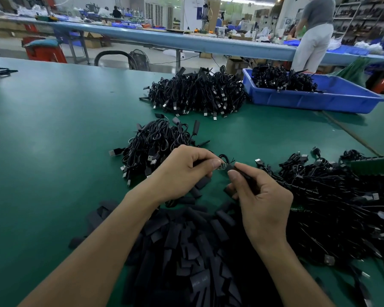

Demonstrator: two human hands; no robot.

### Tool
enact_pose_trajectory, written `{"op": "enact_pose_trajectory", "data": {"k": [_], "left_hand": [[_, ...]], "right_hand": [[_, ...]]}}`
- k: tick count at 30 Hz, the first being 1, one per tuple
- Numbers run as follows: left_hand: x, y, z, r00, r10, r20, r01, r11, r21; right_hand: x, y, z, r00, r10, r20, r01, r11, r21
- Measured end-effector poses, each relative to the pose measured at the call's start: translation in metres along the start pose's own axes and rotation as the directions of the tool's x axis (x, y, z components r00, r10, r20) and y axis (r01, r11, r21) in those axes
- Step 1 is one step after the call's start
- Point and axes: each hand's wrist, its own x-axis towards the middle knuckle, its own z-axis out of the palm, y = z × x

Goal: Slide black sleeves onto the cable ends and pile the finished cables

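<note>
— Green table point(64, 129), one work station. Left hand?
— Left hand point(182, 173): thumb and forefinger pinch a cable end point(222, 166). A small circuit board shows past the fingertips, and the other fingers are curled under. The wire loops up behind the board.
— Right hand?
— Right hand point(262, 196): thumb and forefinger pinch one black sleeve point(232, 167), with the remaining fingers loosely curled. The sleeve's mouth meets the tip of the board. Whether it has gone over the board, I cannot tell.
— Position of the work?
— It is held between the two hands, over the far edge of the loose sleeve heap point(186, 251), which lies nearest the person.
— Cable stock?
— Tangled cables point(341, 196) lie at right, touching the sleeve heap. A smaller pile point(155, 142) sits just beyond the left hand, and several ends there wear black sleeves. A larger pile point(197, 94) lies farther back, beside a blue bin point(308, 100) that holds more cables.
— Anything else?
— A standing person point(313, 36), back turned, at a long blue bench point(186, 41) behind.
</note>
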Motion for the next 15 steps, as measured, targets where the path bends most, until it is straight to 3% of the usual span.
{"op": "enact_pose_trajectory", "data": {"k": [5,13,15], "left_hand": [[0.000,0.000,-0.005,0.999,-0.001,0.045,0.003,0.999,-0.043],[-0.001,-0.002,-0.008,0.983,-0.014,0.185,0.042,0.988,-0.151],[-0.001,-0.001,-0.006,0.981,-0.013,0.195,0.041,0.989,-0.140]], "right_hand": [[0.002,-0.001,-0.003,0.997,0.039,0.066,-0.039,0.999,0.011],[0.011,0.000,-0.016,0.921,0.095,0.378,-0.134,0.988,0.079],[0.009,0.001,-0.016,0.914,0.086,0.397,-0.115,0.992,0.050]]}}
